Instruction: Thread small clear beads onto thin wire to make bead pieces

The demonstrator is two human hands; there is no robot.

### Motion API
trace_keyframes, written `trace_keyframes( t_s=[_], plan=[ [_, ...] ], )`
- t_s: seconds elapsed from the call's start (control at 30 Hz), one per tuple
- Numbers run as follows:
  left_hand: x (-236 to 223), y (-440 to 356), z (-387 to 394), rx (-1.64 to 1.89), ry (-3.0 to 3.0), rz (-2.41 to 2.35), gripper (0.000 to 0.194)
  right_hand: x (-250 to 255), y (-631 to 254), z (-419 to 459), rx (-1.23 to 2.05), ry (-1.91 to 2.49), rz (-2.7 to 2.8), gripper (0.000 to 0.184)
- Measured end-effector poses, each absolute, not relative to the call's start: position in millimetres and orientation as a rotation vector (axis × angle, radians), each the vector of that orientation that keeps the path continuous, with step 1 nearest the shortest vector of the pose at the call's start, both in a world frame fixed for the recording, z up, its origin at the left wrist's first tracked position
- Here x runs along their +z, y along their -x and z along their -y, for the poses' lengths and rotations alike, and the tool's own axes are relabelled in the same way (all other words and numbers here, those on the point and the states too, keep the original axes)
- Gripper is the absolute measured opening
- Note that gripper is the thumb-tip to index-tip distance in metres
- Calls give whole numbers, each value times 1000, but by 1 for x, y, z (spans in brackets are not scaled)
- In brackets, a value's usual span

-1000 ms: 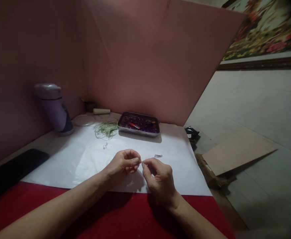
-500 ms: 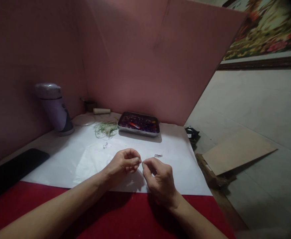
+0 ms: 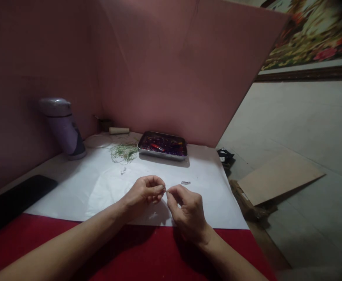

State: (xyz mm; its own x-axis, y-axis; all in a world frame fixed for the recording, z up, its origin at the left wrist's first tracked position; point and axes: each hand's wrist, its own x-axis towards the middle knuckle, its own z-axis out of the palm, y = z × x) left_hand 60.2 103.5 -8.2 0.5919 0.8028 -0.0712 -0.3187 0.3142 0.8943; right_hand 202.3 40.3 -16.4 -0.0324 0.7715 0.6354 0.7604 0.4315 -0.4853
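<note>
My left hand (image 3: pixel 145 193) and my right hand (image 3: pixel 186 208) meet fingertip to fingertip just above a white paper sheet (image 3: pixel 100 187). Both are pinched closed on something too small to make out. A small metal clasp-like piece (image 3: pixel 185 182) lies on the paper just beyond my right hand. A few tiny clear beads (image 3: pixel 123 171) lie farther left. A metal tray (image 3: pixel 162 145) holding purple beads and a red item sits at the back of the sheet, with a tangle of green thread (image 3: pixel 124 152) beside it.
A lilac thermos jug (image 3: pixel 63 127) stands at the back left, near a clear lid (image 3: pixel 97 141) and a cream spool (image 3: pixel 119 130). A black flat object (image 3: pixel 13 199) lies at the left. Pink boards wall the desk. Cardboard (image 3: pixel 279 176) lies on the floor to the right.
</note>
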Motion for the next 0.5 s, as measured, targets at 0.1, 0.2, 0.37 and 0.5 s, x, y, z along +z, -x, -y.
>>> trace_keyframes(
  t_s=[0.1, 0.2, 0.37, 0.5],
  plan=[
    [-8, -60, -104, 785, -994, -571, 17, -17, -202, -41, 18, 1317, 1781, 12],
    [-8, -61, -103, 789, -999, -568, 17, -17, -202, -41, 12, 1311, 1775, 12],
    [-8, -61, -102, 802, -1006, -577, 15, -17, -202, -41, 0, 1326, 1785, 12],
    [-8, -61, -102, 812, -997, -565, 18, -18, -202, -40, -11, 1318, 1788, 13]
  ],
)
